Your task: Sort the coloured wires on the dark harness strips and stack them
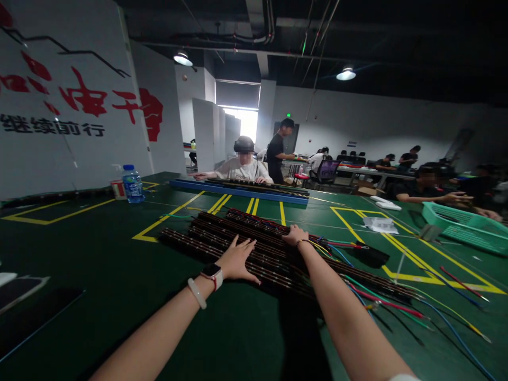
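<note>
Several long, dark cable bundles (273,267) lie side by side across the green table, with light bands along their length. My left hand (236,259) rests flat on the nearer bundles, its fingers spread. Farther over, my right hand (297,235) has its fingers curled over the far bundles; the fingertips are partly hidden. Coloured wires (391,304) in red, green, blue and yellow stick out from the right ends of the bundles, some with metal lugs.
The green table (99,264) carries yellow tape outlines. A blue rail (238,190) lies at the far side, where a person (242,166) sits. A water bottle (133,185) stands left; a green basket (468,230) and a plastic bag (380,225) lie right.
</note>
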Available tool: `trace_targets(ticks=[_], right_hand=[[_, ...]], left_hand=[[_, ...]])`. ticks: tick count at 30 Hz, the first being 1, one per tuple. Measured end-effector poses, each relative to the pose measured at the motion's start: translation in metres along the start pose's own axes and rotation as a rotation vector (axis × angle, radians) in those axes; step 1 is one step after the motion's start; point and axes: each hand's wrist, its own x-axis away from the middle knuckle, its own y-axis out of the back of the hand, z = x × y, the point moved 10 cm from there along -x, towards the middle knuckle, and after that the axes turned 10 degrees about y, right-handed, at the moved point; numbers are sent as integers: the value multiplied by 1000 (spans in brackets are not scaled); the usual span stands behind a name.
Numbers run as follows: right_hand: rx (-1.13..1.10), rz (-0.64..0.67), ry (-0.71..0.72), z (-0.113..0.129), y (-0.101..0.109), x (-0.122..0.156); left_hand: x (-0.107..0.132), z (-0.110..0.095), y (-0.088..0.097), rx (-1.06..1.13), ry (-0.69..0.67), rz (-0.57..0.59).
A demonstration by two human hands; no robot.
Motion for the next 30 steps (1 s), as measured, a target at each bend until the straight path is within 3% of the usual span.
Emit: trace_targets(ticks=[5, 23, 30], right_hand=[[-13, -13, -53, -25, 3, 16], [-14, -20, -103, -55, 5, 43], [0, -16, -171, -91, 9, 74]], left_hand=[[-3, -11, 1, -16, -18, 2], [-9, -39, -9, -27, -53, 36], [-16, -70, -15, 11, -131, 35]])
